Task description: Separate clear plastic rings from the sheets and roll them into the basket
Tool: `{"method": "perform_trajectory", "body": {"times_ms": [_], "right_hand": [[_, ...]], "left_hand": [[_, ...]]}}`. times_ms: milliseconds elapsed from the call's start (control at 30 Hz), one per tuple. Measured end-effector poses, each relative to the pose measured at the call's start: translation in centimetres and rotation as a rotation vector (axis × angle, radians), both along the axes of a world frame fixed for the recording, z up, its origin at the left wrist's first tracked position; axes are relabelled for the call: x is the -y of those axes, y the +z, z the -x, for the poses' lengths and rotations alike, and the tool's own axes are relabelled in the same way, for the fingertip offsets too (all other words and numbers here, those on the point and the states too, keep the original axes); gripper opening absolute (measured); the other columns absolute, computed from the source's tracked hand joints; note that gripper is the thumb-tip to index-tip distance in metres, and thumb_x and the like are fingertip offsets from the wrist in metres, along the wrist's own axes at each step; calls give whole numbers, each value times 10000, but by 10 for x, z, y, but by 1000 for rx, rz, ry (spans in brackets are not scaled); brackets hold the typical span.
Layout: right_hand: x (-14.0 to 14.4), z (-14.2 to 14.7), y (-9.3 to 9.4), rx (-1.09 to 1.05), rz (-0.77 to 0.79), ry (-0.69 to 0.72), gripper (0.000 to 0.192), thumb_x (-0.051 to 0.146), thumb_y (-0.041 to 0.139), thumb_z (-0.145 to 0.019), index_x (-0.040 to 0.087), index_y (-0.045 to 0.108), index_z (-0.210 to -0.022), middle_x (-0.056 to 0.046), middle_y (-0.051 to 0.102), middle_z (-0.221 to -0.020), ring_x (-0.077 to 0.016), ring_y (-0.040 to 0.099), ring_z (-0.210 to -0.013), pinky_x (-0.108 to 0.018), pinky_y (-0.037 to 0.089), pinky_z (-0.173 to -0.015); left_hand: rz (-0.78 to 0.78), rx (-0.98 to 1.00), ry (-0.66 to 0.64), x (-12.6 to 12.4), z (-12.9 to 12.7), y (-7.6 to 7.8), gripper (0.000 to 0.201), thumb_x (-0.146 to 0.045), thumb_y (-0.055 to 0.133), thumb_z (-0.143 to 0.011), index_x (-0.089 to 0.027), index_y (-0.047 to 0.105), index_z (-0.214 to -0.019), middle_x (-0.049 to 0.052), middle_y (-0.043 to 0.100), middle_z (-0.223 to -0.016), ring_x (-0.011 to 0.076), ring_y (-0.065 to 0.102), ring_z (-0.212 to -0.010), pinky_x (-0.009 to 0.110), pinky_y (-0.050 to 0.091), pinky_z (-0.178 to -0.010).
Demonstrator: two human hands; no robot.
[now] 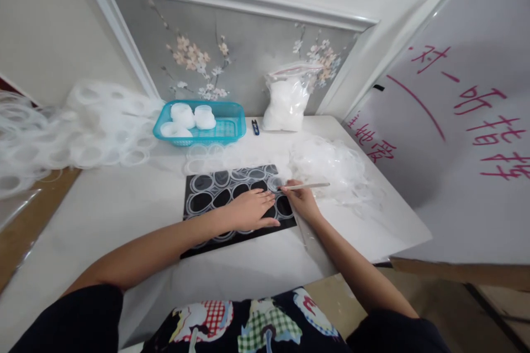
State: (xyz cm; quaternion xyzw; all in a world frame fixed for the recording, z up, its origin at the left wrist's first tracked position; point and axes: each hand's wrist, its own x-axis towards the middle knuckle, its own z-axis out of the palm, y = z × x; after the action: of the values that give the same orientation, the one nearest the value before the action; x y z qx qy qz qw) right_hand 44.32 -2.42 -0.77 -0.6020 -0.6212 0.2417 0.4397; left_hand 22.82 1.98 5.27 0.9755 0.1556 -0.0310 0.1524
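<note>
A black mat point(194, 215) lies on the white table point(124, 215), covered by a clear plastic sheet of round ring shapes point(211, 185). My left hand point(250, 208) rests flat on that sheet, fingers spread, pressing it down. My right hand point(301, 200) is closed around a thin metal tool point(308, 186), held like a pen. The tool's tip touches a ring at the mat's upper right corner.
A turquoise basket point(226, 127) with white round pieces stands at the back. Beside it are small blue snips point(255, 127) and a bag of white pieces point(285, 100). Clear plastic scrap piles lie right point(331, 165) and left point(83, 127). A white board with red writing point(459, 121) leans at right.
</note>
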Motion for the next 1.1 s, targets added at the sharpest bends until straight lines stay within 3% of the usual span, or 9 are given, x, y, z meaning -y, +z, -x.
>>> {"method": "perform_trajectory", "body": {"times_ms": [167, 267, 467, 600, 800, 933, 1100], "right_hand": [[-1, 1, -8, -52, 11, -3, 342, 518, 568, -883, 236, 742, -796, -62, 718, -821, -275, 616, -1041, -442, 449, -959], [-2, -1, -8, -36, 32, 7, 297, 480, 570, -888, 246, 752, -864, -56, 738, -872, -279, 585, -1116, -460, 418, -1008], [-1, -2, -9, -34, 41, 17, 242, 433, 589, -877, 251, 748, -885, -54, 752, -927, -287, 565, -1153, -477, 412, -1027], [0, -2, -7, 2, 37, 19, 227, 415, 582, -886, 253, 741, -900, -55, 748, -944, -290, 555, -1171, -487, 416, -1031], [7, 2, -7, 189, -17, 36, 221, 359, 529, -927, 262, 727, -936, -68, 734, -1062, -312, 477, -1266, -519, 372, -1059], [7, 4, -6, 391, -92, 113, 232, 263, 494, -931, 277, 713, -1005, -50, 749, -992, -316, 490, -1247, -544, 279, -1103], [3, 5, -1, 487, -97, 117, 265, 253, 460, -942, 278, 715, -1008, -47, 747, -899, -297, 538, -1150, -515, 318, -1065]], "left_hand": [[309, -58, -127, -2, -6, 26, 627, -608, 500, -915, -170, 532, -1363, 100, 497, -1440, 294, 437, -1356, 424, 381, -1082], [370, -21, -167, 1, -7, 31, 650, -587, 562, -890, -163, 519, -1381, 107, 474, -1454, 292, 426, -1364, 438, 345, -1121], [176, 23, -112, -3, -16, -3, 588, -469, 560, -934, -56, 522, -1351, 172, 498, -1424, 275, 411, -1375, 406, 261, -1169], [45, 26, -51, -11, -16, -22, 532, -451, 532, -952, -84, 532, -1337, 164, 529, -1400, 260, 423, -1369, 384, 302, -1144], [8, 17, -82, -14, -11, -29, 617, -488, 539, -933, -39, 500, -1355, 212, 449, -1450, 285, 389, -1389, 414, 281, -1163], [6, 30, -94, -13, -9, -33, 619, -489, 561, -915, -63, 498, -1359, 206, 452, -1451, 292, 402, -1380, 428, 287, -1159], [10, 61, -89, -12, -9, -33, 608, -470, 570, -910, -70, 498, -1362, 202, 464, -1444, 288, 402, -1381, 424, 293, -1155]]}}
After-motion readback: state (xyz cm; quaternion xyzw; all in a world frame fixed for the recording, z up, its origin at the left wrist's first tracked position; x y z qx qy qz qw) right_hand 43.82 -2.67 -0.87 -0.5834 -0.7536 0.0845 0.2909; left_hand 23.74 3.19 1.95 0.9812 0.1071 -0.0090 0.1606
